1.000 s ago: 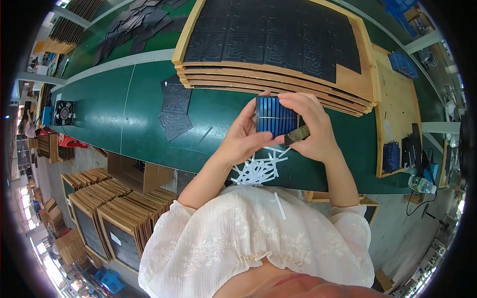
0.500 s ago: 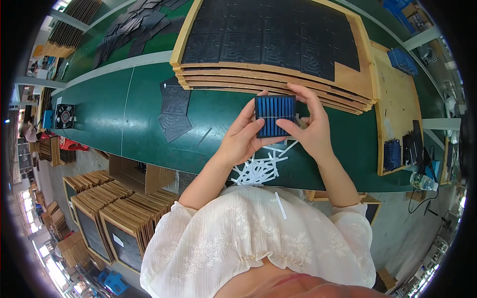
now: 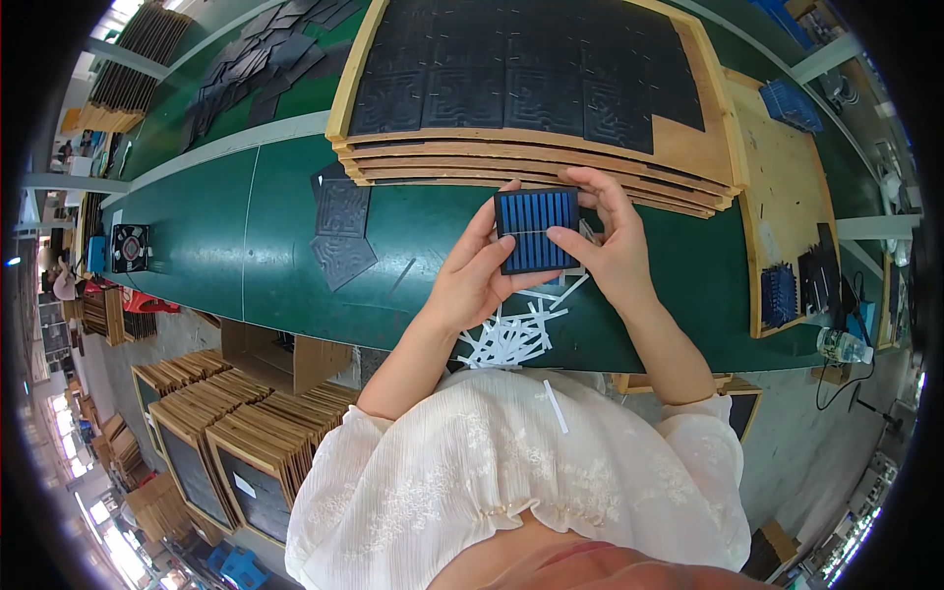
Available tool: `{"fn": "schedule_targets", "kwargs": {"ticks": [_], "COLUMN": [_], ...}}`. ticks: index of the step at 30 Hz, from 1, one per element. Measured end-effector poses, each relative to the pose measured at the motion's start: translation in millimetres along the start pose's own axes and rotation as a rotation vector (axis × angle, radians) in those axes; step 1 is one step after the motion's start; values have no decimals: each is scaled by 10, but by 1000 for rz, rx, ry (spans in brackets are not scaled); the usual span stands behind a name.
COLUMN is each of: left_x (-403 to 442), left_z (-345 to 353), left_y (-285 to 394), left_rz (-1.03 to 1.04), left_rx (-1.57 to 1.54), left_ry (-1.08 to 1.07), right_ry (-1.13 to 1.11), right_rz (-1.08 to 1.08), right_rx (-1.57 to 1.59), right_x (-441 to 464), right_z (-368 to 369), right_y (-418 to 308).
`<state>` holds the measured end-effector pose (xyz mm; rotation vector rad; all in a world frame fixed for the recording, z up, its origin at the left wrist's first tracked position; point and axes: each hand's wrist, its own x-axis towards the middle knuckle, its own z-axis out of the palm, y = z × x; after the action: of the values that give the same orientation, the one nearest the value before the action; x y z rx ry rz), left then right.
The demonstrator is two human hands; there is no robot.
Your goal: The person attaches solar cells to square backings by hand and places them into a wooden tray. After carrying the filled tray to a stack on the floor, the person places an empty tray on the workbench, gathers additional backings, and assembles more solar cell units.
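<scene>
A small square solar panel [image 3: 537,246], dark blue with a black border, is held up over the green table. My left hand [image 3: 474,267] grips its left side, thumb on the front face and fingers behind. My right hand [image 3: 612,246] is at its right side, with the thumb tip on the panel's face and the index finger arched above the top edge. What the fingers do behind the panel is hidden. Below the hands lies a loose pile of white paper strips [image 3: 509,336]. One more white strip [image 3: 556,406] rests on my blouse.
Wooden trays [image 3: 551,157] with black panels are stacked just beyond my hands. Black textured pieces [image 3: 342,231] lie on the green table [image 3: 202,236] to the left. A wooden board [image 3: 787,187] with blue panels [image 3: 779,295] is at right. Framed boards [image 3: 246,433] stand on the floor.
The view has shifted slightly. My right index finger and thumb have moved a little off the panel's face toward its right edge; both hands still hold the panel.
</scene>
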<state>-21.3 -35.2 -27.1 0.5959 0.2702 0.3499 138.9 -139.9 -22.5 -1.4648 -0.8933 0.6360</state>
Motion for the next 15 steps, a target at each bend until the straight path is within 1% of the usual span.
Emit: {"fn": "schedule_targets", "kwargs": {"ticks": [8,11,15], "left_x": [10,9,14], "left_z": [-32,-19,-31], "left_y": [-11,-13,-11], "left_rz": [8,21,11], "left_rx": [-6,16,-1], "left_ry": [16,47,37], "right_ry": [42,56,78], "right_rz": [10,7,-7], "right_rx": [32,-11,-42], "right_x": [-3,-5,-11], "right_z": [-33,-40,-39], "right_y": [1,12,11]}}
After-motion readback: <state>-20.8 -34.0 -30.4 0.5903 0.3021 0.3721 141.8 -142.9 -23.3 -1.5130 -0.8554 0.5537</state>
